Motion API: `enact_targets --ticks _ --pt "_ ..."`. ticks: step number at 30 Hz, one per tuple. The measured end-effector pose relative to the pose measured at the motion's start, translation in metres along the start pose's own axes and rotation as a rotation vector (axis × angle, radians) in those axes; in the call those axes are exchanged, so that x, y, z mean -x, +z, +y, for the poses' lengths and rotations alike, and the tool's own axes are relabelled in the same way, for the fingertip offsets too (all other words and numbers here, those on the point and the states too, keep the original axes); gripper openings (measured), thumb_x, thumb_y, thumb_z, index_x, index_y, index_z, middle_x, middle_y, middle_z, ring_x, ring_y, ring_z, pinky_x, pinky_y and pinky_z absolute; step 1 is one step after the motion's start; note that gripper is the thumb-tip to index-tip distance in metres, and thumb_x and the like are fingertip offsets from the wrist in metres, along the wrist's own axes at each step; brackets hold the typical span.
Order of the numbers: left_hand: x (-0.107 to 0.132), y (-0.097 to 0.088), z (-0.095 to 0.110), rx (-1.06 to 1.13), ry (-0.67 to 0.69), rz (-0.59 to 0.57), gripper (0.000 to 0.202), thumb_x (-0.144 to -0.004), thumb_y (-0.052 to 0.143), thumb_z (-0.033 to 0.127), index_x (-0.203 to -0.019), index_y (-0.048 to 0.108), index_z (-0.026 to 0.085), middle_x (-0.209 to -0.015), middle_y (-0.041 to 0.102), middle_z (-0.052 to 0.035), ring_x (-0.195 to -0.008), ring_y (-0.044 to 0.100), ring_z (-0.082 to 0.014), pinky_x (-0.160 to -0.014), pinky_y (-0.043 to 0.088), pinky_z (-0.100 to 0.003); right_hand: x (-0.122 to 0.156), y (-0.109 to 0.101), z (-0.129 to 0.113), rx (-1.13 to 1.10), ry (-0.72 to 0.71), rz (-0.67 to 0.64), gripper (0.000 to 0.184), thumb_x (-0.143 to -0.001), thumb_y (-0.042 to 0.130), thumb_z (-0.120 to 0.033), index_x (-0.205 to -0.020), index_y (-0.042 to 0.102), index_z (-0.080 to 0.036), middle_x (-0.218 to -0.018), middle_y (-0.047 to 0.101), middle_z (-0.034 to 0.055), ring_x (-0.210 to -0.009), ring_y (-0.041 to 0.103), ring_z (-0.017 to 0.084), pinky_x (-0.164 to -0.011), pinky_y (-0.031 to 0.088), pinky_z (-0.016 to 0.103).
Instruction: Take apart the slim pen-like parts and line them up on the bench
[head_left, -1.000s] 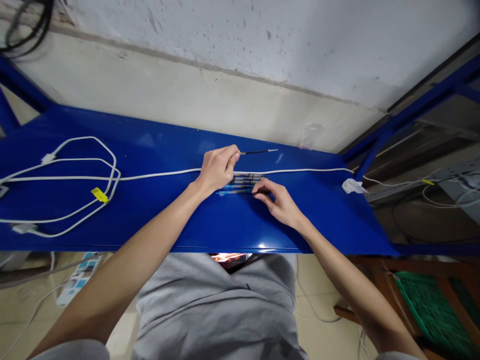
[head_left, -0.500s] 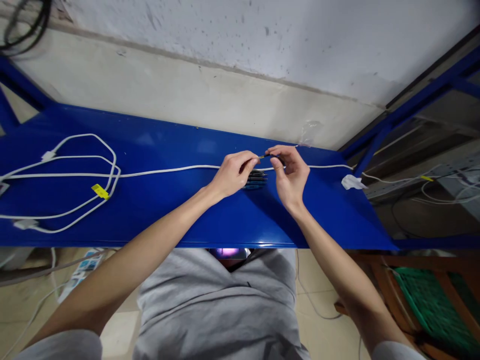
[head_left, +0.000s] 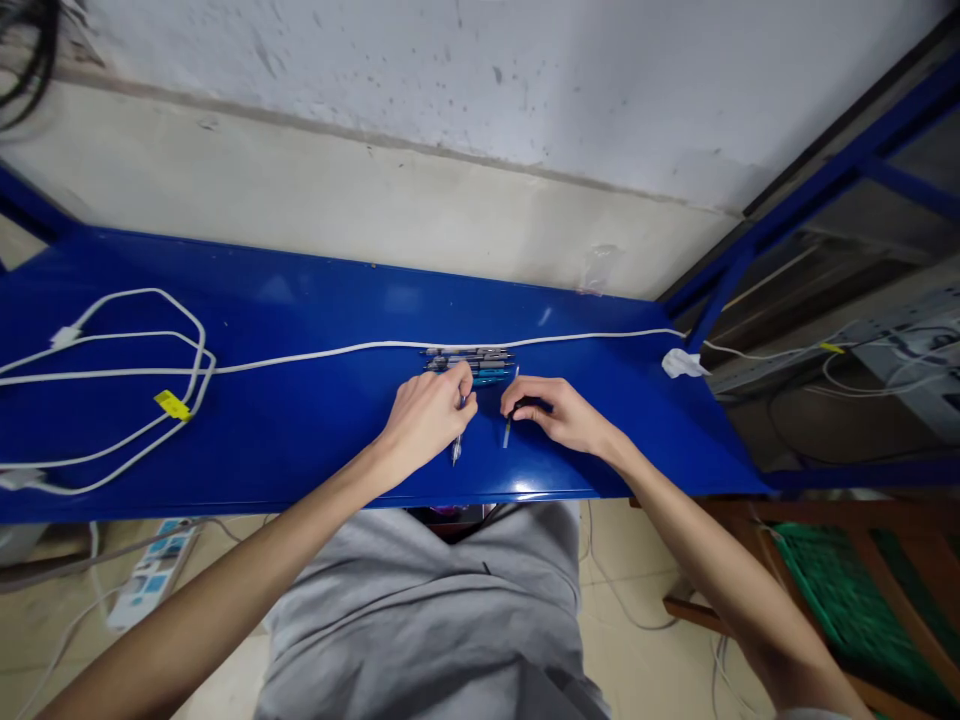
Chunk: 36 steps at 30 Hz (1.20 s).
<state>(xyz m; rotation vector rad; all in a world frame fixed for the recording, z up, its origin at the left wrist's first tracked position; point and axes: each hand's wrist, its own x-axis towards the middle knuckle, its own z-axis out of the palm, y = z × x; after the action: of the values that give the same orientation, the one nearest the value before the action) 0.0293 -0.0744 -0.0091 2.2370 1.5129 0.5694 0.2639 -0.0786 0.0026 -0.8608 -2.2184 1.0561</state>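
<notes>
My left hand (head_left: 427, 412) is closed on a pen (head_left: 457, 450), whose clear and dark lower end points down toward the shelf's front edge. To its right, my right hand (head_left: 551, 408) pinches a slim dark pen (head_left: 507, 432) with a pale, see-through end sticking out below the fingers. Most of both pens is hidden by the fingers. Just behind the hands, several pens (head_left: 466, 354) with dark, clear and blue bodies lie side by side on the blue shelf (head_left: 300, 440); my left fingers cover part of the row.
A white cable (head_left: 337, 352) crosses the shelf behind the pens and loops at the left, where it bears a yellow tag (head_left: 172, 404). A crumpled white tissue (head_left: 682, 363) lies at the right end. Clear plastic film (head_left: 598, 270) rests against the wall.
Both hands have come nearer to the front edge and moved apart from the thing they held together. Each now holds a pen, and the row of pens behind is more exposed.
</notes>
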Motion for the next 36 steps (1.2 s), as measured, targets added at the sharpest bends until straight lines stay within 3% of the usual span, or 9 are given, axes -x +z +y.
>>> enact_targets --ticks 2,5,12,20,24,32,36 --pt "0.0 0.003 0.002 -0.088 -0.027 -0.043 0.003 -0.09 0.057 0.027 -0.088 0.057 0.025 -0.064 0.065 0.0024 -0.062 0.064 -0.0211 -0.057 0.031 -0.029 -0.004 -0.001 0.005 0.014 0.005 -0.098 0.011 -0.1 0.057 -0.021 -0.096 0.068 -0.019 -0.097 0.07 0.0066 -0.089 0.067 0.019 -0.085 0.052 0.033" --pt "0.0 0.004 0.008 -0.205 -0.077 -0.106 0.012 -0.094 0.05 0.028 -0.099 0.06 0.025 -0.075 0.07 -0.0019 -0.071 0.068 -0.0246 -0.061 0.036 -0.031 -0.012 -0.002 0.009 0.035 0.01 -0.195 0.012 -0.098 0.056 -0.012 -0.095 0.066 -0.017 -0.097 0.069 0.0064 -0.089 0.065 0.019 -0.085 0.051 0.032" --pt "0.006 0.009 0.011 -0.344 -0.13 -0.077 0.026 -0.1 0.043 0.032 -0.115 0.062 0.023 -0.08 0.073 -0.0067 -0.077 0.072 -0.0286 -0.068 0.042 -0.033 -0.024 -0.002 0.006 0.093 -0.013 -0.23 0.018 -0.094 0.054 -0.004 -0.092 0.065 -0.018 -0.102 0.065 0.0074 -0.094 0.063 0.019 -0.087 0.05 0.033" --pt "0.008 0.017 0.009 -0.347 -0.13 -0.009 0.025 -0.101 0.044 0.032 -0.113 0.064 0.023 -0.079 0.074 -0.0065 -0.074 0.072 -0.0282 -0.067 0.041 -0.033 -0.023 0.002 -0.008 0.143 0.019 -0.288 0.023 -0.093 0.052 0.001 -0.092 0.064 -0.018 -0.097 0.063 0.0042 -0.088 0.061 0.017 -0.082 0.048 0.029" --pt "0.01 0.016 0.007 -0.303 -0.15 -0.012 0.018 -0.098 0.049 0.03 -0.103 0.065 0.024 -0.078 0.074 -0.0049 -0.075 0.072 -0.027 -0.066 0.04 -0.031 -0.02 0.008 -0.017 0.144 0.018 -0.343 0.024 -0.093 0.051 0.002 -0.093 0.064 -0.018 -0.101 0.062 0.0043 -0.091 0.061 0.016 -0.083 0.048 0.028" --pt "0.01 0.018 0.004 -0.278 -0.162 0.015 0.013 -0.097 0.051 0.029 -0.095 0.064 0.025 -0.077 0.073 -0.0036 -0.074 0.071 -0.0259 -0.063 0.035 -0.03 -0.018 0.005 -0.019 0.116 0.019 -0.315 0.022 -0.093 0.055 -0.001 -0.095 0.067 -0.018 -0.109 0.064 0.0064 -0.096 0.064 0.017 -0.088 0.05 0.03" --pt "0.011 0.017 0.003 -0.21 -0.166 0.072 0.019 -0.101 0.047 0.035 -0.096 0.062 0.026 -0.072 0.071 -0.0017 -0.068 0.07 -0.024 -0.06 0.03 -0.029 -0.022 0.002 -0.016 0.186 0.009 -0.204 0.019 -0.096 0.056 -0.005 -0.098 0.069 -0.018 -0.102 0.066 0.0062 -0.093 0.064 0.018 -0.086 0.049 0.03"
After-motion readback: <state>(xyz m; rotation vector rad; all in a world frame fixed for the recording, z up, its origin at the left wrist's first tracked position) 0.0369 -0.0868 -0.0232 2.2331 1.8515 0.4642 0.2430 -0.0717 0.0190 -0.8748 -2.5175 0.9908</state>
